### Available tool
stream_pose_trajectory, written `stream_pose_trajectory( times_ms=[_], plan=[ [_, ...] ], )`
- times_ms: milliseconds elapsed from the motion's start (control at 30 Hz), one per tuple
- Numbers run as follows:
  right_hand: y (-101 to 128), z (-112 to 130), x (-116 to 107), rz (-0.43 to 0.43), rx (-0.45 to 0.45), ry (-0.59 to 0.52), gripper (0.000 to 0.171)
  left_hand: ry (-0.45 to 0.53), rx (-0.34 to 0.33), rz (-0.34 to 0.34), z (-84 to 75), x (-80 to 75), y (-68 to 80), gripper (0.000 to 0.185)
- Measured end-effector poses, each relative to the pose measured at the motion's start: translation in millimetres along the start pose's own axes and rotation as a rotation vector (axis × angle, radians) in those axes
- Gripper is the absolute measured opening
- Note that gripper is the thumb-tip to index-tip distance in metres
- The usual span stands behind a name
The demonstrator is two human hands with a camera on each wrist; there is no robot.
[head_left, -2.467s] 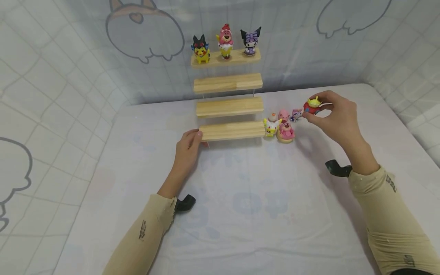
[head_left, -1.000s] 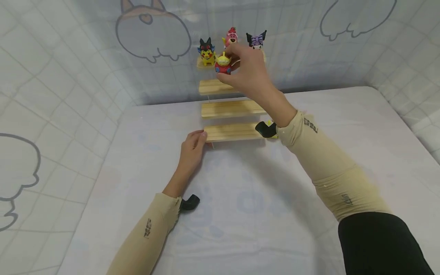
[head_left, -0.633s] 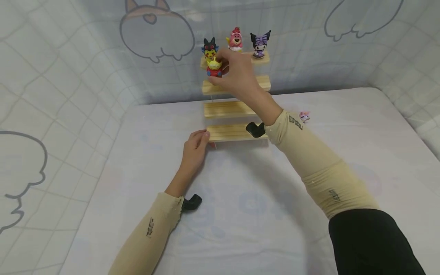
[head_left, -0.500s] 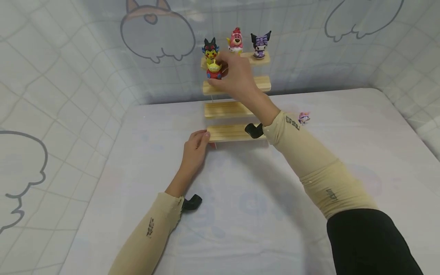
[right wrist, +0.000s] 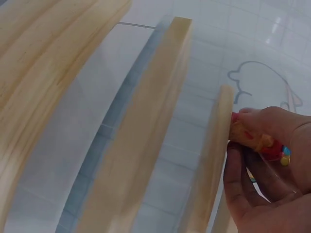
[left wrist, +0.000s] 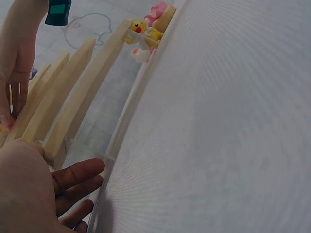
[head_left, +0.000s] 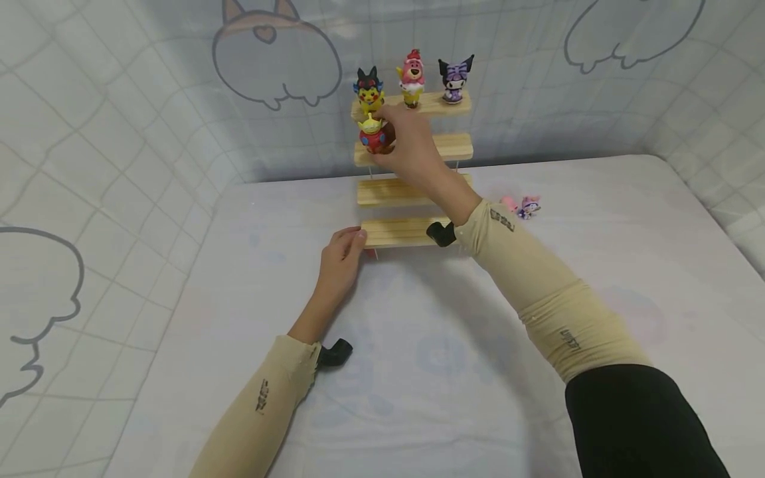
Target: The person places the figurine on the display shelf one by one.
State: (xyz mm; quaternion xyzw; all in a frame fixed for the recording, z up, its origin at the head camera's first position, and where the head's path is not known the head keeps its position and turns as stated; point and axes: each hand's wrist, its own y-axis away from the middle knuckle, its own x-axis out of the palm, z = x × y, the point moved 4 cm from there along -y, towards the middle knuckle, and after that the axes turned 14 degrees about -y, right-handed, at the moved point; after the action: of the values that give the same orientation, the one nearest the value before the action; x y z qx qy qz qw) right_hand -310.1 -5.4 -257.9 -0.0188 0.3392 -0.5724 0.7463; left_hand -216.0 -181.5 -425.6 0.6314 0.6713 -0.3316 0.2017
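A tiered wooden display stand point(head_left: 388, 192) with clear side panels stands at the back of the table. At the left end of its lowest board, my left hand point(head_left: 337, 265) grips the stand, thumb on top and fingers at the side below. My right hand point(head_left: 412, 143) pinches a small green-alien figurine point(head_left: 372, 138) in red at the left end of the second board from the top. In the right wrist view the figurine point(right wrist: 250, 137) is seen close against a board's edge; contact beneath it cannot be told.
On the top board stand a Pikachu figurine point(head_left: 369, 96) in a dark hood, a pink bear figurine point(head_left: 412, 83) and a purple Kuromi figurine point(head_left: 455, 83). More figurines, among them a yellow one point(left wrist: 150, 36), sit right of the stand, partly behind my right sleeve point(head_left: 526, 279).
My right hand has carried the alien figurine from the right of the stand leftward, then lowered it to the second board's left end. My left hand keeps its place on the stand.
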Motion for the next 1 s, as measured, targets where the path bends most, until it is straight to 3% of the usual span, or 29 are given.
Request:
stream_pose_trajectory(
  times_ms=[500, 833, 1000],
  plan=[
    [-1, -6, 7, -0.019, 0.022, -0.037, 0.038, 0.003, 0.005, -0.001, -1.1, -2.0, 1.5, 0.046],
    [5, -8, 5, -0.026, 0.037, -0.072, 0.041, 0.000, -0.001, 0.004, -3.4, -2.1, 3.8, 0.046],
    [17, -10, -1, -0.079, 0.088, -0.086, 0.043, 0.000, 0.002, -0.002, -3.8, -2.8, 4.0, 0.047]
  ],
)
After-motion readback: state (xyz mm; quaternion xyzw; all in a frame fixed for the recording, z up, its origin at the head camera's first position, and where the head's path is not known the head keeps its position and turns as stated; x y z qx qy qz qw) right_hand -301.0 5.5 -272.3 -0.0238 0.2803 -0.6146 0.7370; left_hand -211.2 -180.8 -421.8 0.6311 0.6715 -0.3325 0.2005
